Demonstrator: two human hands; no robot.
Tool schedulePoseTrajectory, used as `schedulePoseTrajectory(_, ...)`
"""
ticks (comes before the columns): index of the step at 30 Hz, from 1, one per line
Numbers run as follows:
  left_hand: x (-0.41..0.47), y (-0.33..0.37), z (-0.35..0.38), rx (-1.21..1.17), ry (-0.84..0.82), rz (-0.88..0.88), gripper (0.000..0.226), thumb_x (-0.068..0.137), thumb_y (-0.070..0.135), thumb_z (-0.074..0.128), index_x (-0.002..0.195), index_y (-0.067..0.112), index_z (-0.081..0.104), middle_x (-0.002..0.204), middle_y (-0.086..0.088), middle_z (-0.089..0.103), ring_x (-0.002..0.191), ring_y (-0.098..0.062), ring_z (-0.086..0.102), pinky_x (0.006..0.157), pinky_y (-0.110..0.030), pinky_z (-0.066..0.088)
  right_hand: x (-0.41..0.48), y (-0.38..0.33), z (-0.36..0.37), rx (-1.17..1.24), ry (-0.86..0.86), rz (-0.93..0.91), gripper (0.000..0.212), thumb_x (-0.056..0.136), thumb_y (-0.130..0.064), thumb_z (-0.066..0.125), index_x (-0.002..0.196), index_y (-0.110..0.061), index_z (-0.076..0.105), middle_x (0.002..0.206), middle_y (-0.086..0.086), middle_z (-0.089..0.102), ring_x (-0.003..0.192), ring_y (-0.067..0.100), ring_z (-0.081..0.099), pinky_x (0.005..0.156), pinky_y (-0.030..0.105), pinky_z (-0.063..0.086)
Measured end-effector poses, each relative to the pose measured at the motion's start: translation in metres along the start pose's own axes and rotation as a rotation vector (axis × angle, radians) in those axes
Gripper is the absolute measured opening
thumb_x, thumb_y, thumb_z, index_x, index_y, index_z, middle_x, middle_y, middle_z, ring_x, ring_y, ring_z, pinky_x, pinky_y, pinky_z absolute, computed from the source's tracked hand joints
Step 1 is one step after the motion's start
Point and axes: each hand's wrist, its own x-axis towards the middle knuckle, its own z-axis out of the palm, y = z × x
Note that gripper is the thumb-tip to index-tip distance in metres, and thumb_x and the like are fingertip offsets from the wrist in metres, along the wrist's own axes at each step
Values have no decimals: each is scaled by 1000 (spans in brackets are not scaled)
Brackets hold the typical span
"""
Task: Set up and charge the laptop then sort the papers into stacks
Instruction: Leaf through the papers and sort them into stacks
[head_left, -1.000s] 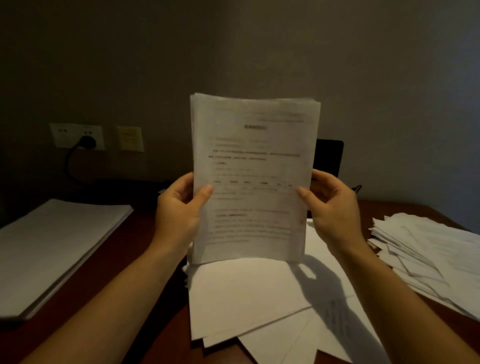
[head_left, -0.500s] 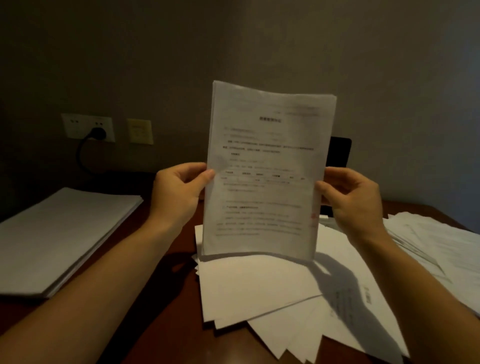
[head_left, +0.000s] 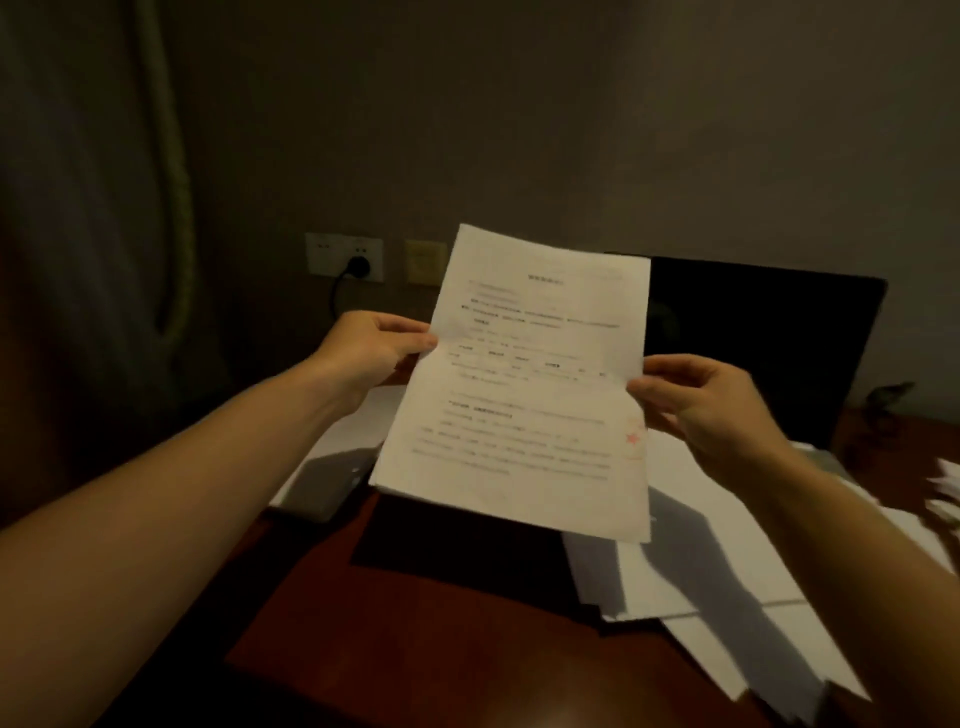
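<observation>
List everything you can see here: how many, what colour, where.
held papers: thin sheaf, white with print, raised mid-air, centre
laptop: one, black, open behind the sheaf
neat paper stack: one, white, desk's left
loose papers: many, white, desk's right
desk: one, red-brown, underneath
wall socket: one, white, black plug in, back wall
wall plate: one, yellowish, beside the socket
left hand: one, fingers pinch the sheaf's left edge
right hand: one, fingers pinch its right edge
</observation>
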Motion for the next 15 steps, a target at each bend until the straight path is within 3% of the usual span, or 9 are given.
schedulePoseTrajectory(5, 19, -27, -68, 152, 111, -71, 8, 88, 17, 76, 96, 19, 75, 99, -3, 75, 96, -20, 71, 91, -43, 58, -2, 24, 83, 62, -88, 125, 14, 87, -4, 70, 101, -6, 68, 98, 10, 74, 83, 21, 74, 66, 30, 58)
schedulePoseTrajectory(10, 32, -53, -109, 268, 172, -117, 13, 90, 4, 70, 95, 14, 76, 99, -7, 75, 93, -22, 71, 80, -35, 60, -6, 29, 143, 47, -146, 237, 21, 85, -7, 73, 104, -11, 66, 96, 7, 72, 81, 20, 74, 63, 33, 61)
schedulePoseTrajectory(13, 41, -67, -125, 334, 202, -143, 20, 90, 0, 67, 102, 12, 77, 101, -5, 74, 94, -20, 69, 72, -29, 57, -4, 32, 169, -10, -167, 250, 22, 85, -6, 73, 105, -10, 65, 96, 6, 71, 80, 20, 73, 59, 29, 59)
schedulePoseTrajectory(15, 47, -77, -133, 364, 230, -152, 18, 90, 1, 68, 97, 15, 77, 100, -3, 72, 94, -20, 68, 70, -27, 53, -1, 34, 185, -13, -182, 270, 24, 85, -5, 73, 106, -8, 63, 98, 8, 69, 81, 21, 72, 59, 28, 59)
